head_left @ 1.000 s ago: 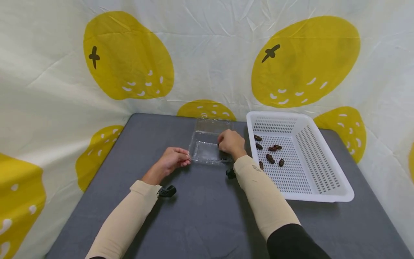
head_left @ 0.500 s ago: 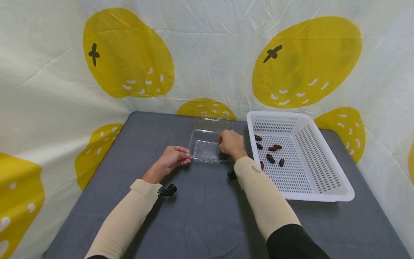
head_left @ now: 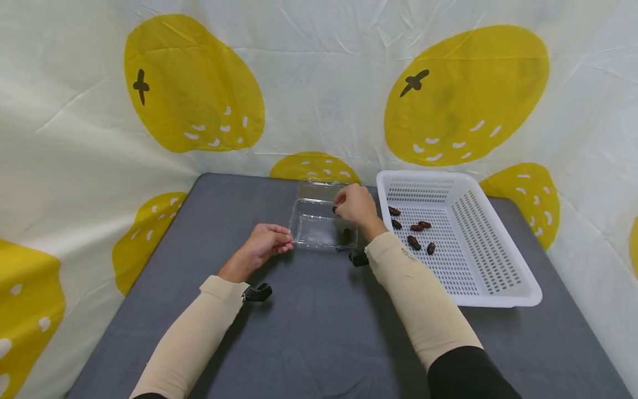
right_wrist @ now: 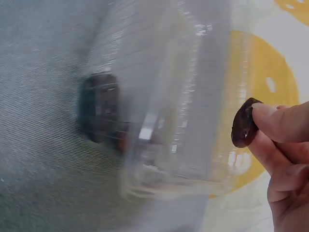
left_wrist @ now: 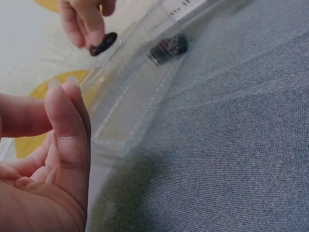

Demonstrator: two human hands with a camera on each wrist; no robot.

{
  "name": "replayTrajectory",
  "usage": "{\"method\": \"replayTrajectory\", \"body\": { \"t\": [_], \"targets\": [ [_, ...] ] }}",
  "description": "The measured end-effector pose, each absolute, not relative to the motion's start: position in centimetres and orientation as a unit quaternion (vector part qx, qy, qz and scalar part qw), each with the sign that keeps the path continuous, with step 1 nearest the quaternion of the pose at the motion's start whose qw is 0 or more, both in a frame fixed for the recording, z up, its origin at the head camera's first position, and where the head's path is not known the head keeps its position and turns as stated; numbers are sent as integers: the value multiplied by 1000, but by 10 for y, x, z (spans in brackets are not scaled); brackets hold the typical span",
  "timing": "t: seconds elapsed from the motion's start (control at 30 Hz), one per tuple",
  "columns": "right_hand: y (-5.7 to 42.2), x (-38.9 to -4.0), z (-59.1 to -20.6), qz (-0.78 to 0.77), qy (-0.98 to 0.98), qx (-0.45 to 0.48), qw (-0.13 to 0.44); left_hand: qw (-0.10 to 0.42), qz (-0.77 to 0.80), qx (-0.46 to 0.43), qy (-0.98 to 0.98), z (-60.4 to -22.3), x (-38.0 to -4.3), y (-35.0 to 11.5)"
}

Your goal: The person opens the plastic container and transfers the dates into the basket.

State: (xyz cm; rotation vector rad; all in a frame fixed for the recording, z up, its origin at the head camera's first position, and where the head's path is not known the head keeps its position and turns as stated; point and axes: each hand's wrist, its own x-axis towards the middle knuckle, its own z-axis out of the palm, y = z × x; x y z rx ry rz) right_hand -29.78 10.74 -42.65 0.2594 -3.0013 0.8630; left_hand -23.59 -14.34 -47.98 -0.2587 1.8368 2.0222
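A clear plastic clamshell container (head_left: pixel 297 221) lies with its lid folded back at the rear of the table. At its front left corner, my left hand (head_left: pixel 264 245) pinches the rim between thumb and fingertips. My right hand (head_left: pixel 356 204) is raised over the container's right side, pinching a dark brown, wrinkled date (right_wrist: pixel 245 123) between thumb and fingers. Through the clear wall, more dates (left_wrist: pixel 168 48) show in the container's right front corner. In the right wrist view, the held date is apart from the container's wall.
To the right stands a white perforated plastic basket (head_left: pixel 503 249), with several dates (head_left: pixel 413 242) lying toward its left side. A grey cloth covers the table (head_left: pixel 309 332). Behind it hangs a white curtain (head_left: pixel 324 83) with yellow fruit prints.
My right hand has risen and moved back from inside the container, and the date in its fingers now shows. The container's right front corner is less covered. My left hand stays at the rim.
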Motion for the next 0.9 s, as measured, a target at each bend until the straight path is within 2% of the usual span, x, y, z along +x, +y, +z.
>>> {"method": "replayTrajectory", "body": {
  "t": [0.27, 0.53, 0.9],
  "targets": [
    [117, -294, -406, 351, -931, 96, -9, 204, 720, -90, 657, -480, -235, -144],
    [135, -285, -385, 398, -914, 83, 4, 202, 719, -88, 659, -479, -236, -144],
    [172, -269, -368, 415, -907, 70, 4, 206, 717, -85, 661, -480, -235, -143]
  ]
}}
